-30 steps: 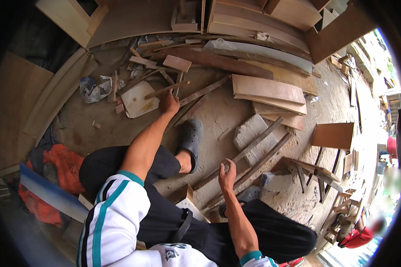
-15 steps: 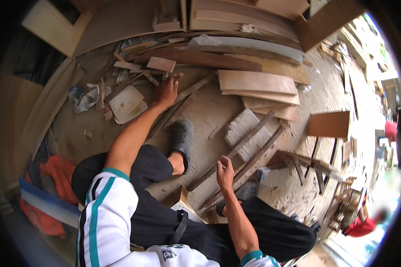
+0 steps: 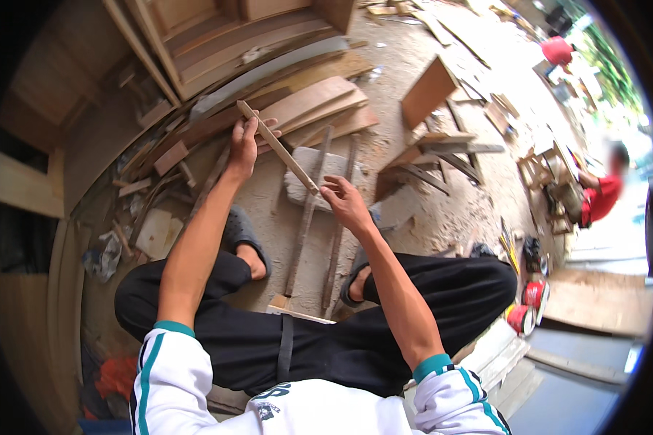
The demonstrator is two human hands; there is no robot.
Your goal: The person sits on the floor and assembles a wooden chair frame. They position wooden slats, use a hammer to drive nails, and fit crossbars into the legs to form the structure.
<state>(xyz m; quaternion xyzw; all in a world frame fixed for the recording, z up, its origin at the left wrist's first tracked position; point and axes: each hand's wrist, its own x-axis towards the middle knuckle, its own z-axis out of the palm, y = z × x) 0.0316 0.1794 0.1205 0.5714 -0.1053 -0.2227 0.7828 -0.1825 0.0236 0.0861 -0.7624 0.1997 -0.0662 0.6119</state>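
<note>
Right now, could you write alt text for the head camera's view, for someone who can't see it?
A person's left hand holds a thin wooden stick above the floor, its near end at the right hand. Below, two dark strips cross a pale block; boards are stacked beyond.

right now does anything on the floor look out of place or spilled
Yes: crumpled plastic lies at the left beside jumbled wood scraps, looking like stray litter, and pale debris is strewn over the floor further right.
</note>
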